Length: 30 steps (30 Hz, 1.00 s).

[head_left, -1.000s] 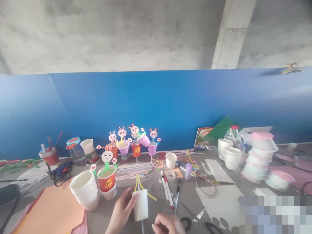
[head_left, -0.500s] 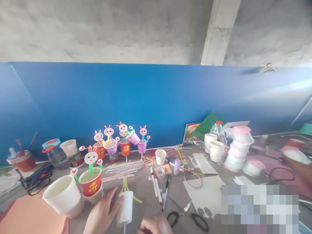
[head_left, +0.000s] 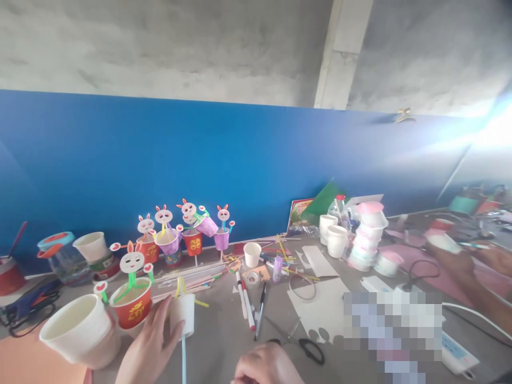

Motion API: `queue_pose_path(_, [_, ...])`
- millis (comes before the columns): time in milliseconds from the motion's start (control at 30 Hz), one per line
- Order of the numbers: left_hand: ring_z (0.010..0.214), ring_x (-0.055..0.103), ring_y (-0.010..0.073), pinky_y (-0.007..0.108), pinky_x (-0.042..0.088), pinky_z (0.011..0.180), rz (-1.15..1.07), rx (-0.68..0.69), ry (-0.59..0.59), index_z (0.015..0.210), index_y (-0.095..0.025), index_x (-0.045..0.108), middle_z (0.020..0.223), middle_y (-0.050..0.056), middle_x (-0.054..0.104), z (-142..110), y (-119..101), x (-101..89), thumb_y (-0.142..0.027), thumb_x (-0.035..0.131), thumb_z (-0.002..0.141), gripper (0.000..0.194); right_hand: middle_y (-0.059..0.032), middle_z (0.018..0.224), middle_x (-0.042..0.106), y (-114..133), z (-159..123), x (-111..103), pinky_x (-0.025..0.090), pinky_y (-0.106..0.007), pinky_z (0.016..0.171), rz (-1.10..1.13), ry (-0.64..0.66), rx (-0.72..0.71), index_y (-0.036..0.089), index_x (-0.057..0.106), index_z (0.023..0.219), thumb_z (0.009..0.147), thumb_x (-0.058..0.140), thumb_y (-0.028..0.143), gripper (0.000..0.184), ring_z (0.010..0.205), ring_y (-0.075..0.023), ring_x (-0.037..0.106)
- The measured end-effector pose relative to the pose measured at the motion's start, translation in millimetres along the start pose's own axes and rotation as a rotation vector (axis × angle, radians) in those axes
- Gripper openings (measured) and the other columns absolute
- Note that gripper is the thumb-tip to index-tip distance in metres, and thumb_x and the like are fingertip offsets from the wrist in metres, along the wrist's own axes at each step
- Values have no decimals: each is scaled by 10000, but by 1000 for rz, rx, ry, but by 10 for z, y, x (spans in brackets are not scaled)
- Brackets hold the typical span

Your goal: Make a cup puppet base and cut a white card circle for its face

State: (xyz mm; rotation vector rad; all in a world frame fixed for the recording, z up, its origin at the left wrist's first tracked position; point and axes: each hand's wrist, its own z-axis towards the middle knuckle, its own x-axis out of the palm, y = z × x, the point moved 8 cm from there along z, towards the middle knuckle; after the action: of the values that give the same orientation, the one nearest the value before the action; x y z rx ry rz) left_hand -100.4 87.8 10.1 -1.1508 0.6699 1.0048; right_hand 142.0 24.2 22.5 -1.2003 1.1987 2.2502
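Observation:
My left hand holds a white paper cup upright above the grey table, thumb and fingers on its side. Yellow pipe-cleaner ends stick out of the cup's top, and a pale blue straw runs down from its bottom. At the lower edge of the view, my right hand is curled closed just right of the straw; what it grips is hidden. A red cup with a paper bunny on a green stem stands just left of the held cup.
A stack of white cups lies tilted at the left. Finished bunny cups line the blue wall. Markers, scissors, straws, tape and white paper lie around. Another person's hands work at the right with pink-lidded cups.
The view has swung to the right, so everything shifts left in the picture. My left hand keeps hold of the white cup. The other person's hands at the right have come into view.

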Motion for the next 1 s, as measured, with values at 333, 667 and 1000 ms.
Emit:
queue_pose_path(333, [1291, 543, 354, 501, 565, 945, 140, 365, -181, 1346, -207, 522, 1408, 164, 555, -178, -337, -63, -456, 508, 902, 509, -132, 1068, 701, -1567, -321, -1026, 448, -290, 673, -535, -96, 578, 181, 664, 934, 874, 525, 116, 164, 862, -248, 699])
queue_pose_path(667, [1279, 566, 315, 398, 580, 944, 53, 495, -146, 1313, -305, 585, 1385, 103, 591, -346, -620, -55, -355, 588, 877, 438, -84, 981, 719, -1923, 7, -1148, 412, -262, 708, -525, -66, 564, 191, 684, 863, 855, 447, 15, 295, 870, -208, 683])
queue_pose_path(1000, [1146, 675, 252, 314, 592, 919, -103, 827, -130, 1144, -310, 669, 1239, 53, 721, -593, -805, 235, -367, 605, 882, 275, -29, 956, 757, -1782, -263, -1259, 498, -267, 735, -347, 32, 473, 241, 701, 957, 828, 565, 156, 207, 847, -210, 709])
